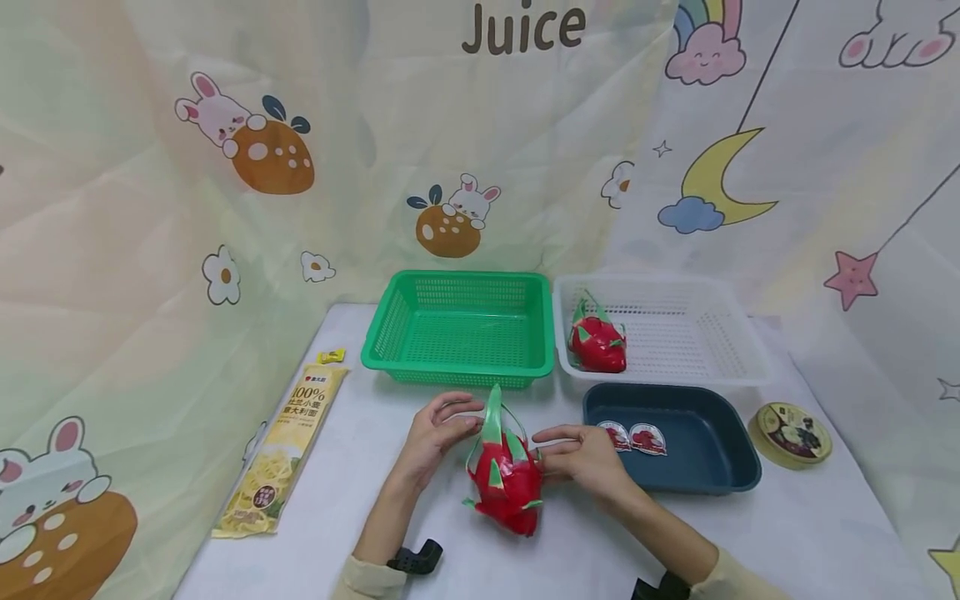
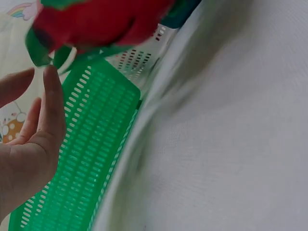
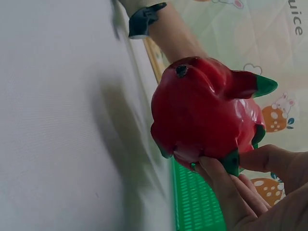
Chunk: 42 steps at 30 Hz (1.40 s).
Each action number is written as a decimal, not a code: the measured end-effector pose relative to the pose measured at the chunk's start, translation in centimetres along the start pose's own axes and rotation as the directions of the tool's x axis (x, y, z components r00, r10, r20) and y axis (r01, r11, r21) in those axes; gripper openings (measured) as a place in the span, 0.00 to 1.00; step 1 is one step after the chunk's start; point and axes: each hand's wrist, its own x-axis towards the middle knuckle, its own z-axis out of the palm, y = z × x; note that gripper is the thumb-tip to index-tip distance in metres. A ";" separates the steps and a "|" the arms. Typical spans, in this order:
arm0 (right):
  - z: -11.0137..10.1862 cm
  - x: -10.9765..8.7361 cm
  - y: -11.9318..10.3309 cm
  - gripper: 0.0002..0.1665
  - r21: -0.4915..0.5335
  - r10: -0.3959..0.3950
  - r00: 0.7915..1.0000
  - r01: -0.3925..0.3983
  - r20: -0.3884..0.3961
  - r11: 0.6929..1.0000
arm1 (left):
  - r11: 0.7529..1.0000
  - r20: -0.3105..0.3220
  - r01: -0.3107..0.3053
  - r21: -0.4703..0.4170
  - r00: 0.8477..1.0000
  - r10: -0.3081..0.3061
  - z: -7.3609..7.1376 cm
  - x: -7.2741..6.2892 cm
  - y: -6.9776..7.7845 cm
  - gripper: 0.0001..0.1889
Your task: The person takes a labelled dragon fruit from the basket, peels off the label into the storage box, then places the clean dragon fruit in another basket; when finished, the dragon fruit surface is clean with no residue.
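A glossy red dragon fruit [image 1: 506, 483] with green-tipped scales and a long green top is held up above the white table, in front of me. My right hand [image 1: 588, 458] pinches it at its right side; in the right wrist view, the thumb and fingers [image 3: 221, 185] meet around a green scale tip. On the other side, my left hand [image 1: 442, 437] is beside the green top with its fingers fairly straight. The left wrist view has a left fingertip [image 2: 50, 77] close to the green leaves; whether it touches them I cannot tell.
Behind are a green basket [image 1: 457, 367] and a white basket [image 1: 667, 375] containing another dragon fruit [image 1: 598, 342]. A dark blue tray [image 1: 675, 475] holds two small round-edged packets [image 1: 648, 439]. A round tin [image 1: 791, 433] stands right; a noodle pack [image 1: 281, 454] and yellow sweet [image 1: 331, 356] lie left.
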 end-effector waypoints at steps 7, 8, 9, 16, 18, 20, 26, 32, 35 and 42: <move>-1.8 -1.3 -1.7 0.29 -0.032 -0.007 1.000 0.007 -0.001 0.999 | 1.000 0.038 0.003 -0.014 0.999 -0.002 0.2 0.2 0.5 0.26; -2.2 -1.4 -2.0 0.29 -0.037 -0.010 1.000 0.010 -0.007 0.999 | 1.000 0.049 0.006 -0.016 0.999 -0.005 0.3 0.3 0.6 0.26; -2.5 -1.5 -2.3 0.29 -0.035 -0.013 1.000 0.013 -0.012 0.999 | 1.000 0.059 0.012 -0.020 0.998 -0.011 0.5 0.4 0.7 0.26; -5.3 -2.1 -4.1 0.27 -0.022 -0.051 0.997 0.050 -0.058 0.999 | 0.993 0.075 0.073 -0.095 0.995 -0.066 2.2 1.0 1.7 0.27; -6.3 -2.3 -4.7 0.28 -0.031 -0.065 0.995 0.063 -0.077 0.998 | 0.988 0.089 0.085 -0.127 0.993 -0.074 2.9 1.2 1.9 0.26; -7.3 -2.4 -5.2 0.28 -0.034 -0.073 0.993 0.070 -0.096 0.997 | 0.980 0.112 0.100 -0.169 0.990 -0.082 3.6 1.4 2.1 0.26; -10.2 -2.6 -6.8 0.30 -0.042 -0.105 0.988 0.101 -0.114 0.994 | 0.958 0.141 0.135 -0.255 0.985 -0.102 5.3 2.0 3.1 0.26; -13.2 -2.3 -7.8 0.15 0.005 -0.108 0.985 0.110 -0.133 0.994 | 0.945 0.149 0.151 -0.290 0.983 -0.111 6.6 2.7 3.7 0.26; -14.7 -1.9 -8.1 0.08 0.047 -0.100 0.984 0.108 -0.149 0.993 | 0.934 0.162 0.169 -0.315 0.979 -0.122 7.4 3.1 3.9 0.27; -17.9 -0.7 -8.8 0.06 0.038 -0.090 0.975 0.100 -0.201 0.994 | 0.903 0.176 0.213 -0.372 0.972 -0.157 9.0 4.2 3.6 0.29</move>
